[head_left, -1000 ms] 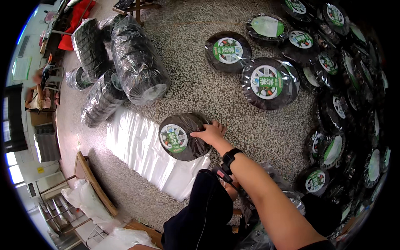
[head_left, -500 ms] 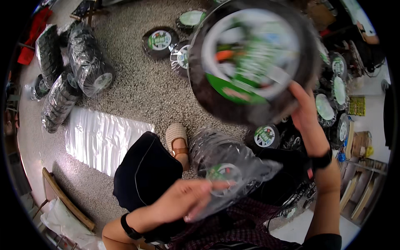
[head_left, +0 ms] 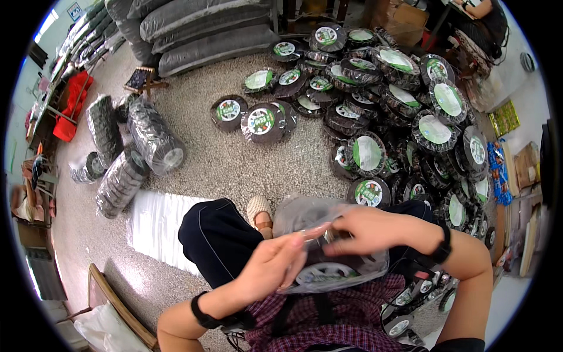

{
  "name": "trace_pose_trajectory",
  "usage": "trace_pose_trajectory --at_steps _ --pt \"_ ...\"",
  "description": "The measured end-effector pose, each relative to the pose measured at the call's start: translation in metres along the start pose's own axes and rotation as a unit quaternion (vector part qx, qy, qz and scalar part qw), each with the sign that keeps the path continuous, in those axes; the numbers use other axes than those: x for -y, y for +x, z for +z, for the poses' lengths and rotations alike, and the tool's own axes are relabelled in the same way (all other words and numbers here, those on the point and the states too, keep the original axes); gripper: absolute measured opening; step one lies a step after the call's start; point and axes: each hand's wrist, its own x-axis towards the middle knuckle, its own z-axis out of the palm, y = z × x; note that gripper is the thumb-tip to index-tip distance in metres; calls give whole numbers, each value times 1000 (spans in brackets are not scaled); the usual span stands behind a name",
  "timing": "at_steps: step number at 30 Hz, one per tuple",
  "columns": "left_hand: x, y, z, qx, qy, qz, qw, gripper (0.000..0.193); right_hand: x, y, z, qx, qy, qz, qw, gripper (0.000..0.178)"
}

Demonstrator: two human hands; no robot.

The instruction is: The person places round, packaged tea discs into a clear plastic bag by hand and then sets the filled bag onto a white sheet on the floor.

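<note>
A clear plastic bag (head_left: 302, 212) lies across my lap, with round black packs inside it. One pack, a flat disc with a round white and green label (head_left: 328, 274), shows through the film nearest my body. My left hand (head_left: 271, 259) pinches the bag's rim on the left, its index finger stretched along the edge. From the right, my right hand (head_left: 384, 230) reaches over the bag's mouth with fingers curled on the film, close to the left fingertips. The right fingertips are partly blurred and hidden by plastic.
A large heap of black labelled discs (head_left: 404, 111) spreads at the right. Several loose discs (head_left: 261, 122) lie ahead on the speckled floor. Filled bags of stacked discs (head_left: 153, 136) and flat plastic bags (head_left: 161, 226) lie left. A wooden-framed chair (head_left: 117, 305) stands near left.
My right hand has come down from holding a large disc up in front to the bag's mouth, and no longer holds it aloft. The view has shifted, showing more of the heap.
</note>
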Motion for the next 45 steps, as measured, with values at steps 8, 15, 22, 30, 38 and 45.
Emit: trace_pose_trajectory --at_steps 8,15,22,30,38,45 --pt "15 31 -52 -19 -141 -56 988 50 -61 14 56 -169 -345 -181 905 44" --pt "9 54 -106 13 -87 -143 986 50 -65 90 -49 -199 -209 -372 882 24" --pt "-8 71 -114 87 -100 -123 984 30 -268 399 -34 -305 568 289 707 82" --pt "-18 96 -143 51 -57 -102 992 29 -296 468 -48 -482 145 295 812 80" --pt "-28 101 -143 93 -59 -125 986 30 -327 435 -44 -412 393 228 790 81" --pt "-1 92 -116 110 -145 -71 981 39 -217 207 -98 -447 -142 86 879 58"
